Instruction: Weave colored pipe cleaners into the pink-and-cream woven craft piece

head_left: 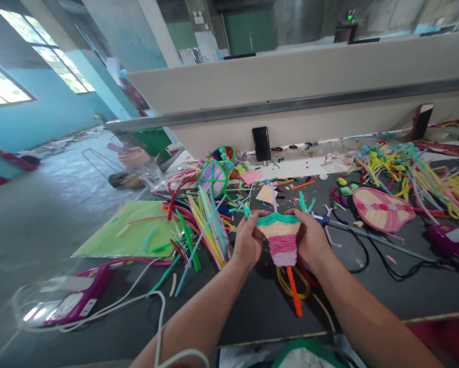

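Note:
Between my two hands is a pipe-cleaner craft piece point(283, 240), striped teal, cream, pink and lilac, with an orange stem pointing down and teal tufts at its upper corners. My left hand point(249, 237) pinches its left edge, thumb on top. The right edge is gripped by my right hand point(309, 235). Below the piece, partly covered by the orange stem, lies a yellow ring point(282, 287). A blue-handled tool point(321, 220) touches or lies close beside my right hand. Bundled pastel pipe cleaners point(210, 225) lie left of my left hand.
A green sheet point(118, 230) and a purple device with white cable point(79, 301) are at left. Green-rimmed round pieces point(213, 179) lie behind. A phone point(261, 144) leans on the partition point(290, 82). At right are a pink oval piece point(382, 209), cables and another purple device point(451, 245).

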The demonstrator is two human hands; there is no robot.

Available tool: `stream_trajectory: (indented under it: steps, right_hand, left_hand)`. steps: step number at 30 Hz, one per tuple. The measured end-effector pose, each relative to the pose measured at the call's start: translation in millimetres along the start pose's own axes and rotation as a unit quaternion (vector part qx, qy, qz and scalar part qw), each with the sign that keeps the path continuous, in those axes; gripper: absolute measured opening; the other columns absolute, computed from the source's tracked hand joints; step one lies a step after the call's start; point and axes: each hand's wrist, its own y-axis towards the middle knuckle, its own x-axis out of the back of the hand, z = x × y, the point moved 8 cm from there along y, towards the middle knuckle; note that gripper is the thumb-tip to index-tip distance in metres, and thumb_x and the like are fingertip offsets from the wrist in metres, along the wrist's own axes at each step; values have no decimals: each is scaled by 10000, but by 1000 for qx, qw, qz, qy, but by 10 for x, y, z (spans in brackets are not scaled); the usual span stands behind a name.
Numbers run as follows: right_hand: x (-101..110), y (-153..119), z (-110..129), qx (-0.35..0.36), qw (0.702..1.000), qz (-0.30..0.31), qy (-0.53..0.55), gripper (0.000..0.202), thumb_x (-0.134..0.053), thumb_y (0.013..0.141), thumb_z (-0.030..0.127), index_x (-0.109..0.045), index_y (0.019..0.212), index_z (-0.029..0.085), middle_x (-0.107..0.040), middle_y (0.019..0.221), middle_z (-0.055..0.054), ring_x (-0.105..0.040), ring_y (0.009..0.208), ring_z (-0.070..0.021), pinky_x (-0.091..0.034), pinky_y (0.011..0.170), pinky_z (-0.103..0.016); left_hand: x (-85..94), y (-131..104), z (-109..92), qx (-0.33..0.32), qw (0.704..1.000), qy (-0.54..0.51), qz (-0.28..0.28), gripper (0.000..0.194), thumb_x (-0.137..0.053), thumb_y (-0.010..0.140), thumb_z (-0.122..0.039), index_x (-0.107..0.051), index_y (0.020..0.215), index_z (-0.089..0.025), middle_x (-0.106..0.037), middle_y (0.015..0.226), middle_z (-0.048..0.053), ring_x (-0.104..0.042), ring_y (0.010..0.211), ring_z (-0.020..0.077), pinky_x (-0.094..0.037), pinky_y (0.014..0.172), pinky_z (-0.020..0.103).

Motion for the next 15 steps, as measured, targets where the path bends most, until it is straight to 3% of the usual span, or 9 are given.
stream_trajectory:
  steps: [5, 9, 15]
  right_hand:
    - [6, 18, -18, -15, 1000, 2, 16, 300, -606, 779, 499, -629, 816, 202, -718, 770, -56, -680, 819, -263, -525, 738, -405]
    - [41, 37, 13, -2, 1000, -8, 9, 304, -619, 772, 503, -628, 812, 202, -718, 777, -54, -680, 829, -263, -526, 748, -408]
    - [43, 52, 13, -13, 1000, -1, 18, 296, -627, 772, 493, -633, 799, 198, -711, 750, -49, -679, 813, -256, -524, 751, -406]
  left_hand:
    - [3, 24, -3, -12, 1000, 4, 11, 153, -626, 763, -292, -656, 721, -147, -694, 863, 72, -656, 843, 209, -491, 791, 329]
    - [-17, 25, 9, 3, 1000, 1, 26, 177, -638, 757, -313, -671, 736, -141, -698, 879, 85, -659, 869, 232, -497, 787, 343]
    - [64, 92, -8, 21, 999, 36, 17, 372, -570, 801, -479, -684, 804, -124, -700, 832, 104, -660, 752, 196, -507, 672, 291]
